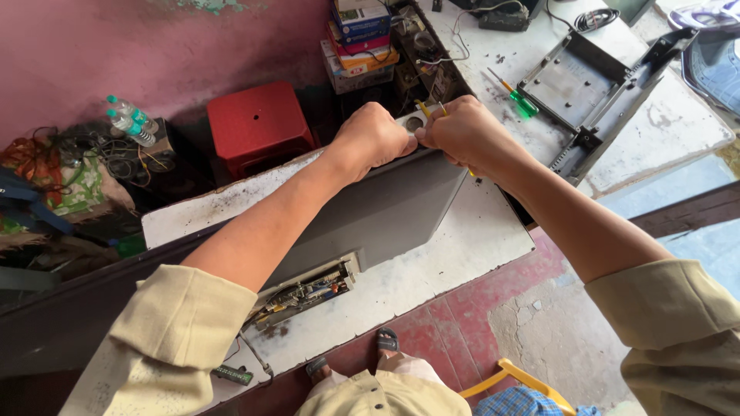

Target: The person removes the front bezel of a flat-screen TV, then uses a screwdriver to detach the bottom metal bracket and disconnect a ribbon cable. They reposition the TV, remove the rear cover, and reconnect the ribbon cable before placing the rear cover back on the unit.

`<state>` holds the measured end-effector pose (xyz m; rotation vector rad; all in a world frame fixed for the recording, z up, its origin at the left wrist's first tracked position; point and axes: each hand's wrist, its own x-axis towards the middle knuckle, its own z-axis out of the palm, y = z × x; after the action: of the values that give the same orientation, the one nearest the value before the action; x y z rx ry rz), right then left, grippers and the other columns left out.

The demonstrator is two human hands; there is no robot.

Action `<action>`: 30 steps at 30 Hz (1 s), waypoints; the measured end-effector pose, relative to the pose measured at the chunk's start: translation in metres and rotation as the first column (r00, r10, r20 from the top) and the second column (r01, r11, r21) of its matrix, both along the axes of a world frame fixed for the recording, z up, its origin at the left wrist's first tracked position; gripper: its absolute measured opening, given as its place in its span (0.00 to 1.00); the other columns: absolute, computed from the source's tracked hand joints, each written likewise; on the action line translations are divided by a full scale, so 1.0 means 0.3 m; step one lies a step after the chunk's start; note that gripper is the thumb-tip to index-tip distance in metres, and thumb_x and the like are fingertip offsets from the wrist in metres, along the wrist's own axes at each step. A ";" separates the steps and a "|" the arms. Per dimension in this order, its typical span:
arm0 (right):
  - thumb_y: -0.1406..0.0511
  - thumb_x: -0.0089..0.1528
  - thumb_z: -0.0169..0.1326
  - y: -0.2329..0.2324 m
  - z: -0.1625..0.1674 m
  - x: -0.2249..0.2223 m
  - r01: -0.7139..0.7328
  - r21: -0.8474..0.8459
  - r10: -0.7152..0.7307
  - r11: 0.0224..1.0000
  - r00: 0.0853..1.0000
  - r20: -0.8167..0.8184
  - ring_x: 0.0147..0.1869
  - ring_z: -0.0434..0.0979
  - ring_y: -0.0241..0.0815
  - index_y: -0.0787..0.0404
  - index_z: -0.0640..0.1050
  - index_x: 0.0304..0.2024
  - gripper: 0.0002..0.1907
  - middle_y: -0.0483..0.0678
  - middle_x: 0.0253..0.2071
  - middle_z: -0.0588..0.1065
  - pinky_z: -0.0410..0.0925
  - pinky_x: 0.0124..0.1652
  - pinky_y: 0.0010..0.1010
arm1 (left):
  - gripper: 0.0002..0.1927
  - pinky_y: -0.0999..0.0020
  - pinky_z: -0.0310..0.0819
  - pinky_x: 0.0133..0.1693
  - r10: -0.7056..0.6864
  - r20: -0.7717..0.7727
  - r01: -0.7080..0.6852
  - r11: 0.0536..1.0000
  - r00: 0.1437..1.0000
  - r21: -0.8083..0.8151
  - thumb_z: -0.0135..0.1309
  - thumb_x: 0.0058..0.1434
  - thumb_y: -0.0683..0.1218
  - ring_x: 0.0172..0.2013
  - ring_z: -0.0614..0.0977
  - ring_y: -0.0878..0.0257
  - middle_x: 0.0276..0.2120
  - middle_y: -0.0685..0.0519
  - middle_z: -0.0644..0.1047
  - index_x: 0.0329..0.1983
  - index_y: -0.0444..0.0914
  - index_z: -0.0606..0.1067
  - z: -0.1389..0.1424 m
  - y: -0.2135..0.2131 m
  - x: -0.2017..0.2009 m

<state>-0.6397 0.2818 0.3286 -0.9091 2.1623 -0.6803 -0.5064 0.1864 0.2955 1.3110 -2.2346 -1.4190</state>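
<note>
Grey metal casing (385, 212) lies on the white table (478, 239), its near end open with wiring showing; I have my left hand (375, 139) closed on its far top edge and my right hand (462, 132) clenched around a yellow-handled tool (425, 109) there, so I judge the opening-up only partly done

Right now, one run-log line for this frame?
left hand: grips grey casing top | right hand: holds yellow tool there | green screwdriver: lying unused

Grey metal box casing (385, 212) sits tilted mid-frame on the white bench, circuit wiring poking out its lower-left open end, round hole up top.
</note>
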 end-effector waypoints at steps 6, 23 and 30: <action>0.56 0.61 0.61 0.022 0.013 0.009 -0.045 -0.040 0.046 0.998 0.999 0.018 0.15 0.58 0.35 0.62 0.77 0.28 0.16 0.44 0.15 0.64 0.48 0.15 0.33 | 0.16 0.63 0.71 0.26 0.003 0.035 0.000 0.995 0.999 -0.096 0.66 0.49 0.49 0.22 0.78 0.63 0.18 0.48 0.76 0.18 0.32 0.76 0.033 0.031 0.019; 0.60 0.61 0.62 0.054 -0.029 0.005 -0.052 -0.277 0.078 0.960 0.994 0.081 0.16 0.63 0.30 0.63 0.84 0.39 0.12 0.42 0.19 0.70 0.54 0.16 0.27 | 0.17 0.60 0.78 0.35 -0.044 0.065 0.054 0.985 0.997 -0.165 0.64 0.53 0.53 0.28 0.84 0.55 0.25 0.43 0.81 0.26 0.33 0.81 0.041 0.020 0.038; 0.74 0.57 0.54 0.206 -0.176 -0.025 0.095 -0.679 -0.101 0.728 0.994 0.030 0.32 0.78 0.32 0.67 0.73 0.51 0.19 0.48 0.46 0.74 0.73 0.27 0.25 | 0.17 0.60 0.79 0.40 -0.049 0.034 0.054 0.986 0.998 -0.157 0.63 0.56 0.54 0.32 0.86 0.55 0.25 0.45 0.82 0.28 0.35 0.82 -0.014 -0.007 0.024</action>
<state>-0.6473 0.3435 0.2759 -1.1555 1.9784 -1.5984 -0.4990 0.1844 0.2913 1.2392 -2.3617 -1.2172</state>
